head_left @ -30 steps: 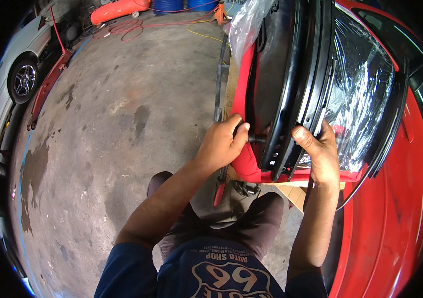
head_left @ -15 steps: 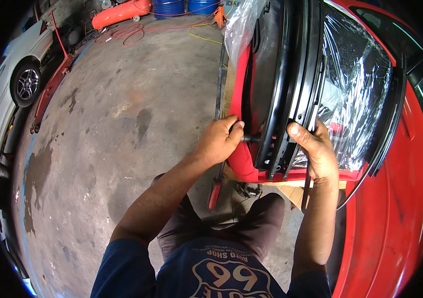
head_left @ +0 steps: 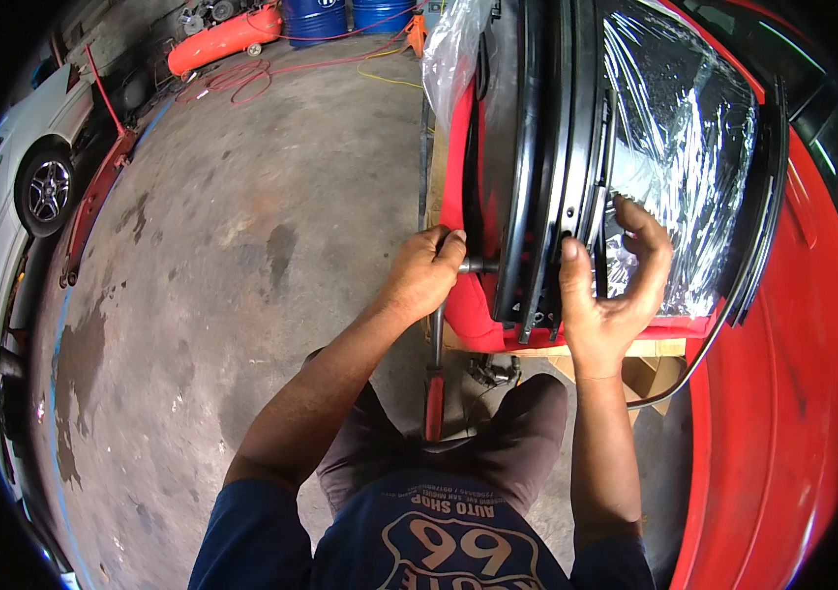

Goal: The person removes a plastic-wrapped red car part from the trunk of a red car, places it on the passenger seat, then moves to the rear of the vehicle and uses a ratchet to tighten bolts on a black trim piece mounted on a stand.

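My left hand (head_left: 427, 270) is closed around the head of a ratchet, at the left edge of a red-edged car part (head_left: 468, 320). From that hand a dark socket end (head_left: 479, 265) points right toward the black metal rails (head_left: 535, 197). The tool's long bar hangs below the fist and ends in a red grip (head_left: 435, 403). My right hand (head_left: 611, 305) is open, thumb and curved fingers apart, with the thumb tip at the rails' right side. A thin black strip (head_left: 602, 231) runs upright between thumb and fingers; contact is unclear. Clear plastic film (head_left: 680, 177) covers the right part.
Cardboard (head_left: 657, 376) lies under the part. A red car body (head_left: 778, 423) stands close on the right, and a white car (head_left: 16, 206) at far left beside a red floor jack (head_left: 94, 202). An orange tank (head_left: 225, 37), blue drums (head_left: 316, 20) and a red hose (head_left: 242, 79) are at the back.
My right hand's fingers have spread away from the rail edge they were around. The dark strip end hanging below that hand is gone from there. My left hand keeps hold of the ratchet.
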A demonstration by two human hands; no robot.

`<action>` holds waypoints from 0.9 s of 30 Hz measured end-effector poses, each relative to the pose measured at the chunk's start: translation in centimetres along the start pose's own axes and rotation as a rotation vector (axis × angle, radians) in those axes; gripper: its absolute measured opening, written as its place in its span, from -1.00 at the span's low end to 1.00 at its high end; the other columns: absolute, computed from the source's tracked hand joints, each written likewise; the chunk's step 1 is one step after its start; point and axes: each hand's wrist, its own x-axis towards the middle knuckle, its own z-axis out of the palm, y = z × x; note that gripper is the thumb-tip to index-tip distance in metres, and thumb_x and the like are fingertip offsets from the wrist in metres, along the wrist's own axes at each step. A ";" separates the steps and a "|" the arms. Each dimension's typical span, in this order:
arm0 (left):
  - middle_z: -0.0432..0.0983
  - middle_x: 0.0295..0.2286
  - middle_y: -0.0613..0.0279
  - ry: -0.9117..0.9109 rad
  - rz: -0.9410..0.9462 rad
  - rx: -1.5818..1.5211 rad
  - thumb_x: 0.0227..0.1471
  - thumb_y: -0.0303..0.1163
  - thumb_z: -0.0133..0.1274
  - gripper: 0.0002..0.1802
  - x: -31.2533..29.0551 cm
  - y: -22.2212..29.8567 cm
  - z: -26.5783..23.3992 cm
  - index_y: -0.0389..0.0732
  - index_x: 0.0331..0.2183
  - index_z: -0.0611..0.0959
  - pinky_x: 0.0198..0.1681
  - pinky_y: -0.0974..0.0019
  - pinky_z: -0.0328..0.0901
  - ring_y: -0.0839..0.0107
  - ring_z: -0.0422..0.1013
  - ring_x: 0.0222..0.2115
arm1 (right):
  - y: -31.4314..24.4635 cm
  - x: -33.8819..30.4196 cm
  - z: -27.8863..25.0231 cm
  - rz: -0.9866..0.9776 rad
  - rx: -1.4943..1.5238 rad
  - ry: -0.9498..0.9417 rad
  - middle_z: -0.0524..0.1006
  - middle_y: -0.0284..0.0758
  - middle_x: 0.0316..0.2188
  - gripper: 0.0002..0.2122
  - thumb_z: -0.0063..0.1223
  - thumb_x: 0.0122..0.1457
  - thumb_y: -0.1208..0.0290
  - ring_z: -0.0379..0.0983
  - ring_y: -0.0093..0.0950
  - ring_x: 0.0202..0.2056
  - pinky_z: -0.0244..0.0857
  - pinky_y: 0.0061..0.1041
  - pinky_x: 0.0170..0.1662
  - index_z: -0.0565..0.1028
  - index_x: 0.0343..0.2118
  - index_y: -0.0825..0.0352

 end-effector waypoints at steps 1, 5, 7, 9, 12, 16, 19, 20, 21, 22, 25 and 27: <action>0.52 -0.55 -0.01 -0.011 -0.011 -0.035 0.32 -0.14 -0.04 -0.57 0.0 0.0 0.0 -0.37 -0.35 0.56 -0.29 0.11 0.34 0.24 0.41 -0.50 | 0.2 -0.2 -0.2 -0.110 -0.068 0.018 0.51 -0.08 -0.03 -0.51 0.39 0.04 0.35 0.44 -0.17 -0.03 0.27 -0.21 0.09 0.46 0.01 0.41; 0.54 -0.54 0.07 -0.034 0.098 0.105 0.34 -0.05 -0.10 -0.50 0.4 -0.2 -0.6 -0.36 -0.30 0.57 -0.29 0.12 0.35 0.27 0.46 -0.48 | -3.4 -5.9 -0.7 -0.202 0.085 -0.145 0.52 -0.14 -0.12 -0.65 0.31 0.02 0.42 0.43 -0.21 -0.10 0.25 -0.24 -0.03 0.50 -0.11 0.28; 0.56 -0.52 0.10 -0.030 0.158 0.268 0.35 0.01 -0.15 -0.44 0.9 -0.1 -1.2 -0.36 -0.29 0.58 -0.26 0.11 0.36 0.29 0.50 -0.45 | -6.3 -10.1 -0.6 -0.035 0.094 -0.334 0.55 -0.22 -0.13 -0.63 0.32 -0.03 0.44 0.45 -0.22 -0.12 0.23 -0.27 -0.05 0.50 -0.11 0.25; 0.59 -0.30 0.15 -0.197 -0.061 0.160 0.38 0.06 -0.17 -0.36 1.3 -0.1 -1.6 -0.39 -0.06 0.62 -0.12 0.25 0.39 0.40 0.45 -0.30 | -8.1 -13.3 0.9 0.217 0.263 -0.310 0.47 -0.12 -0.06 -0.50 0.34 -0.07 0.48 0.41 -0.19 -0.04 0.17 -0.14 0.08 0.44 -0.01 0.30; 0.58 -0.13 0.09 -0.240 -0.091 0.123 0.39 0.08 -0.19 -0.31 1.5 0.2 -1.7 -0.43 0.04 0.57 -0.07 0.27 0.39 0.37 0.44 -0.23 | -9.3 -15.7 1.2 0.330 0.153 -0.381 0.44 -0.09 -0.08 -0.46 0.35 -0.04 0.50 0.40 -0.25 -0.05 0.29 -0.25 -0.01 0.40 0.04 0.33; 0.57 -0.21 0.12 -0.240 -0.087 0.103 0.37 0.16 -0.21 -0.27 0.9 0.7 -2.0 -0.34 0.13 0.50 -0.20 0.24 0.39 0.39 0.43 -0.27 | -7.9 -16.4 2.6 1.067 0.456 -0.682 0.48 -0.26 -0.33 -0.50 0.33 0.11 0.39 0.46 -0.46 -0.41 0.36 -0.46 -0.40 0.36 0.08 0.35; 0.54 -0.26 0.18 -0.335 -0.171 0.020 0.35 0.20 -0.21 -0.26 0.4 0.6 -3.0 -0.24 0.22 0.40 -0.33 0.24 0.36 0.37 0.45 -0.32 | -7.0 -17.4 4.0 1.325 0.761 -0.677 0.38 -0.47 -0.62 -0.70 0.17 0.28 0.34 0.28 -0.64 -0.73 0.16 -0.56 -0.69 0.39 -0.03 0.35; 0.53 -0.28 0.21 -0.404 -0.170 -0.070 0.34 0.21 -0.21 -0.25 0.2 0.3 -3.5 -0.20 0.25 0.36 -0.37 0.25 0.33 0.36 0.46 -0.34 | -6.9 -17.8 4.3 1.346 0.768 -0.658 0.37 -0.47 -0.63 -0.75 0.15 0.30 0.35 0.29 -0.64 -0.72 0.16 -0.57 -0.68 0.39 -0.08 0.34; 0.52 -0.30 0.23 -0.481 -0.140 -0.177 0.34 0.21 -0.21 -0.25 0.0 -0.1 -4.0 -0.17 0.27 0.33 -0.41 0.26 0.31 0.35 0.47 -0.36 | -6.8 -18.2 4.4 1.415 0.775 -0.649 0.35 -0.47 -0.64 -0.80 0.12 0.32 0.37 0.30 -0.64 -0.71 0.16 -0.58 -0.67 0.40 -0.12 0.33; 0.56 -0.21 0.21 -0.520 -0.152 -0.299 0.33 0.12 -0.14 -0.29 -0.2 -0.7 -4.4 -0.13 0.29 0.29 -0.38 0.31 0.30 0.30 0.53 -0.32 | -6.9 -18.5 4.5 1.374 0.785 -0.604 0.36 -0.47 -0.64 -0.83 0.10 0.33 0.37 0.30 -0.64 -0.71 0.15 -0.58 -0.67 0.40 -0.16 0.32; 0.58 -0.11 0.14 -0.615 -0.092 -0.628 0.28 -0.03 -0.04 -0.33 -1.0 -3.1 -5.0 -0.13 0.29 0.30 -0.33 0.35 0.30 0.28 0.57 -0.23 | -7.0 -18.9 4.3 1.366 0.818 -0.535 0.37 -0.46 -0.63 -0.86 0.08 0.36 0.36 0.30 -0.65 -0.70 0.14 -0.60 -0.66 0.40 -0.24 0.31; 0.57 0.00 0.09 -0.651 0.004 -0.738 0.19 -0.29 0.06 -0.29 -1.4 -4.6 -4.9 -0.13 0.32 0.27 -0.28 0.38 0.30 0.27 0.57 -0.14 | -7.1 -18.7 4.0 1.347 0.855 -0.525 0.37 -0.46 -0.63 -0.85 0.08 0.37 0.35 0.30 -0.64 -0.70 0.15 -0.60 -0.65 0.41 -0.24 0.31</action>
